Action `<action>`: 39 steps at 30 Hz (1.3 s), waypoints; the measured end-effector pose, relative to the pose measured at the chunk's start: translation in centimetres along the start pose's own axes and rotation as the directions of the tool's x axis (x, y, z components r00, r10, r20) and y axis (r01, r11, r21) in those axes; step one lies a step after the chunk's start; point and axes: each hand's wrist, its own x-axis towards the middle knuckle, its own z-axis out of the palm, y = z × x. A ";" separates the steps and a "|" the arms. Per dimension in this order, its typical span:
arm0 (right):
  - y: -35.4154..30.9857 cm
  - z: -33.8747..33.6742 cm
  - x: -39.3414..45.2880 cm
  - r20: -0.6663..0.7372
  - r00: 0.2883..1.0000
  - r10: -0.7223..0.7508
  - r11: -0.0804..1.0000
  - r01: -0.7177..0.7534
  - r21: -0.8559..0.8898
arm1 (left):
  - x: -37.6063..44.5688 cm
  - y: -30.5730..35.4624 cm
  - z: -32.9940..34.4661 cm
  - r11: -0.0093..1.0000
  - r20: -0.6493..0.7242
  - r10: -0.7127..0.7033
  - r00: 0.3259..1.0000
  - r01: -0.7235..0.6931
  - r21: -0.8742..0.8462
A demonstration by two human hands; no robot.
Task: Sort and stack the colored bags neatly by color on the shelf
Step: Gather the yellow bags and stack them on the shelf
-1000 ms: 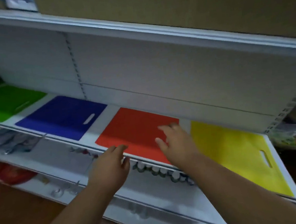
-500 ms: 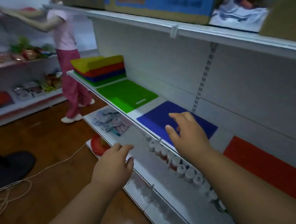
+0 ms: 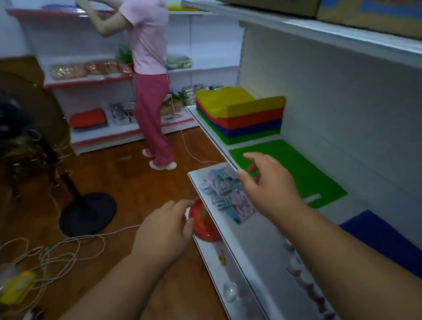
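1. Head view: the right hand (image 3: 268, 182) hangs above the front edge of the shelf (image 3: 211, 131), fingers loosely spread, holding nothing.
2. The left hand (image 3: 165, 228) is lower, over the floor, fingers relaxed and slightly curled, empty.
3. A green bag (image 3: 296, 169) lies flat beneath the right hand.
4. Beyond it sits a stack of bags (image 3: 242, 117): yellow, red, blue, green.
5. A blue bag (image 3: 404, 252) lies nearer.

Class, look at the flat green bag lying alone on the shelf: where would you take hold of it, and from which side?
Probably at the near front edge of the flat green bag, coming from the aisle side. It lies flat on the white shelf, so fingers can only get under an edge; the back wall blocks the far side. The open right hand hovers by that edge. Its cut-out handle slot is an alternative.
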 end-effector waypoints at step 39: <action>-0.7 10.3 28.1 -0.222 0.709 0.670 0.724 -0.690 -0.018 | 49.1 -13.7 5.2 0.395 0.490 -0.085 0.868 0.481 -0.783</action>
